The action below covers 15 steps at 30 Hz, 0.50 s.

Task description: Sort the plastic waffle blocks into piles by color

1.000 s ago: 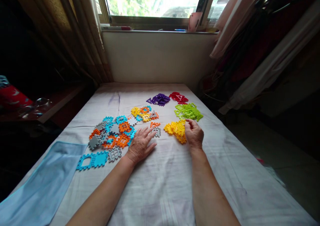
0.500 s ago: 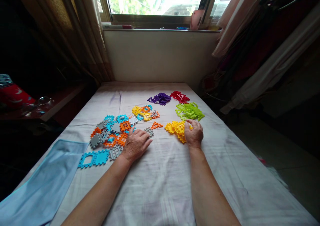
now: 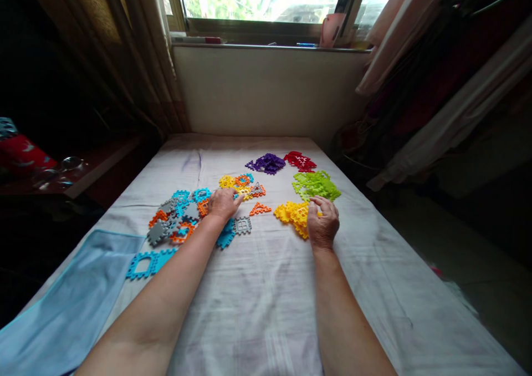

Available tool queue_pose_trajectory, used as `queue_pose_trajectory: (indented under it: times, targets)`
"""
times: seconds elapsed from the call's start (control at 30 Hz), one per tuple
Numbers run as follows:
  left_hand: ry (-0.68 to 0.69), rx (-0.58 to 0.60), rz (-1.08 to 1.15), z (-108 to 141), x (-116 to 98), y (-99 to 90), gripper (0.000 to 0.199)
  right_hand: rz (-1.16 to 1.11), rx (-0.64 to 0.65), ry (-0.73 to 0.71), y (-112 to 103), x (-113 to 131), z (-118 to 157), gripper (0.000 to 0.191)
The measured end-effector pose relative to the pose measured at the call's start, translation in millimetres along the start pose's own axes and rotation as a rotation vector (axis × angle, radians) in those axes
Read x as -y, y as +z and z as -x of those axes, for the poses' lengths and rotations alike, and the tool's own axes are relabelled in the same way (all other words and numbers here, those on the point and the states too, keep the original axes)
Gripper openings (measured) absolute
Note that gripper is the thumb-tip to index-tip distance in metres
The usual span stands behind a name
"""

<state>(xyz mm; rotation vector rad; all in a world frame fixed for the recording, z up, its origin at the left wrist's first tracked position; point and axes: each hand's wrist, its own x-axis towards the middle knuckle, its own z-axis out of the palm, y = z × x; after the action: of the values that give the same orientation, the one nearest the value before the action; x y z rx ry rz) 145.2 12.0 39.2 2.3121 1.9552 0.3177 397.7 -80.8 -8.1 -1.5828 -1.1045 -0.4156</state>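
Note:
My left hand lies over the right part of a mixed heap of blue, grey and orange toothed pieces, beside a few yellow ones. What its fingers touch is too small to make out. Curled at the right edge of the yellow pile is my right hand; anything between its fingers is hidden. A grey square piece and a blue piece lie below my left hand. An orange triangular piece rests between the hands.
Purple, red and green piles lie toward the far right of the cloth-covered table. A light blue cloth covers the left edge. Beyond the far end stand a wall and window.
My left hand has moved forward over the heap. The grey square piece has shifted and turned, and a blue piece now shows beside it. My right hand has barely moved.

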Motion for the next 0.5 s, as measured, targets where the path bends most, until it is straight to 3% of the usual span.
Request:
queue_pose_trajectory:
  times: [0.1, 0.23, 0.5]
  targets:
    - [-0.098, 0.06, 0.016, -16.4, -5.9, 1.1, 0.043, -0.021, -0.02, 0.039, -0.9, -2.1, -1.9, 0.025]
    - [-0.216, 0.101, 0.107, -28.2, -11.6, 5.1, 0.029, -0.049, -0.036, 0.069, -1.7, -1.4, -3.7, 0.025]
    - [-0.163, 0.02, 0.315, -20.1, -2.9, 3.5, 0.019, 0.001, 0.011, 0.092, -3.6, 0.1, -6.3, 0.027]
